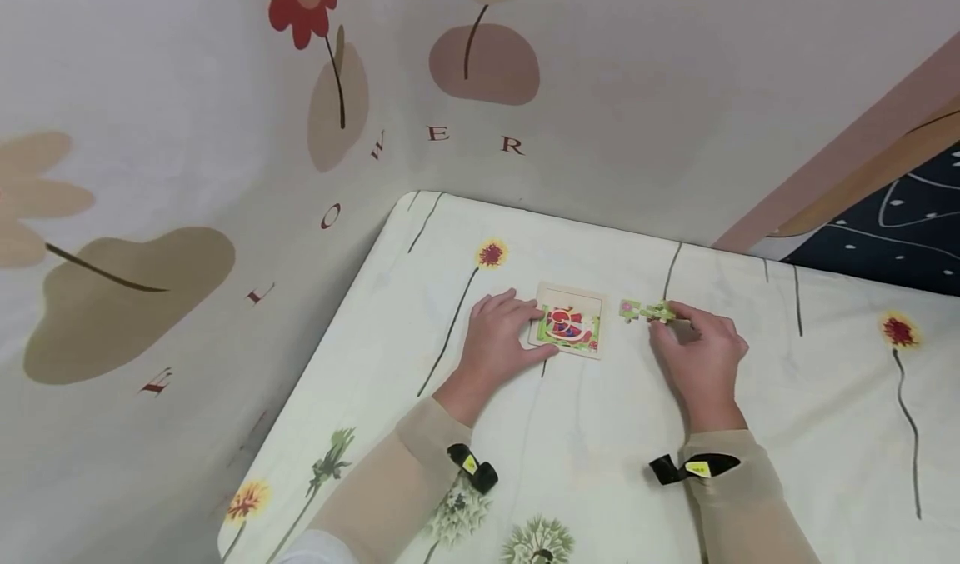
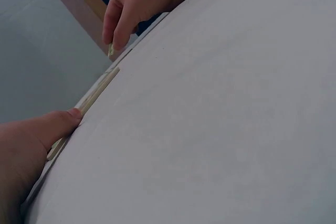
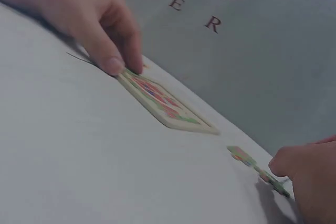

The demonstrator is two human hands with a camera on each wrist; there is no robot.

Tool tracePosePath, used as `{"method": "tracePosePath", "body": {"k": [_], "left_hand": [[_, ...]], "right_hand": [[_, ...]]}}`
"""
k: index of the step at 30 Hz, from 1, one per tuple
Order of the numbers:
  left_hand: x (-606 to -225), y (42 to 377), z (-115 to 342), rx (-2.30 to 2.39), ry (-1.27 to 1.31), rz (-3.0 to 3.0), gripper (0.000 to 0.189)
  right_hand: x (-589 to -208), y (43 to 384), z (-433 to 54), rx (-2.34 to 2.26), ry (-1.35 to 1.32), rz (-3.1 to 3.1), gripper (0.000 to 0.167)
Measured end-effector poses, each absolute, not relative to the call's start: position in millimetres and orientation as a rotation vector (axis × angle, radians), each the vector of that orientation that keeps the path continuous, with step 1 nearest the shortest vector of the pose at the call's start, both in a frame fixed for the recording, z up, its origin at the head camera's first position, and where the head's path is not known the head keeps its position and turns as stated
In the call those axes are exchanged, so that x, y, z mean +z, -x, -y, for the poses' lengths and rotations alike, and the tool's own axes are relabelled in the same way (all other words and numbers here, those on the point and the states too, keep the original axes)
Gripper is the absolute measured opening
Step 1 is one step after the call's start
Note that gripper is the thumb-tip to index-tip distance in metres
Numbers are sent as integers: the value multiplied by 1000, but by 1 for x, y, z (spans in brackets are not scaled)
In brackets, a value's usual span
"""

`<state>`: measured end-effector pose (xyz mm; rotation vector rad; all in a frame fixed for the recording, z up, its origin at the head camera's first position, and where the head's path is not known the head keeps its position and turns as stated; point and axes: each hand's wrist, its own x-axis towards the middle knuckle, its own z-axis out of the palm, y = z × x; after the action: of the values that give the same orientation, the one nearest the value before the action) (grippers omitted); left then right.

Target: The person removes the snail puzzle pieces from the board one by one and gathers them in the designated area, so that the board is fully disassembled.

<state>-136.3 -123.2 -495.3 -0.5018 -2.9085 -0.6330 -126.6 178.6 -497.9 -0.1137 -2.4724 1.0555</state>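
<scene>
A small square wooden puzzle board (image 1: 570,350) lies on the cloth, with a red, blue and green picture partly filling its tray. My left hand (image 1: 495,339) grips its left side, thumb at the near edge and fingers spread toward the far side. In the right wrist view, that thumb and the fingers hold the corner of the board (image 3: 168,125). To the right, my right hand (image 1: 701,351) pinches a green jigsaw piece (image 1: 660,312) between thumb and fingers. Another green piece with a pink spot (image 1: 628,308) adjoins it on the left, close over the cloth.
A white flower-printed cloth (image 1: 585,439) covers the table. Printed fabric walls (image 1: 622,131) rise along the table's left and far edges. A dark patterned panel (image 1: 892,222) shows at the far right. Both forearms carry black wrist straps (image 1: 474,467).
</scene>
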Motion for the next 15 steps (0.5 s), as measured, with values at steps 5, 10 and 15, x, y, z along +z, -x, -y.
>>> {"method": "tracePosePath", "body": {"k": [5, 10, 15], "left_hand": [[-498, 136, 124, -633, 508, 2900, 61], [-497, 136, 123, -634, 524, 2880, 60], [-497, 137, 124, -620, 529, 2882, 61]], "right_hand": [[-496, 121, -193, 1098, 231, 2505, 34], [-491, 120, -202, 1111, 330, 2552, 36], [-491, 119, -203, 1114, 388, 2591, 37]]}}
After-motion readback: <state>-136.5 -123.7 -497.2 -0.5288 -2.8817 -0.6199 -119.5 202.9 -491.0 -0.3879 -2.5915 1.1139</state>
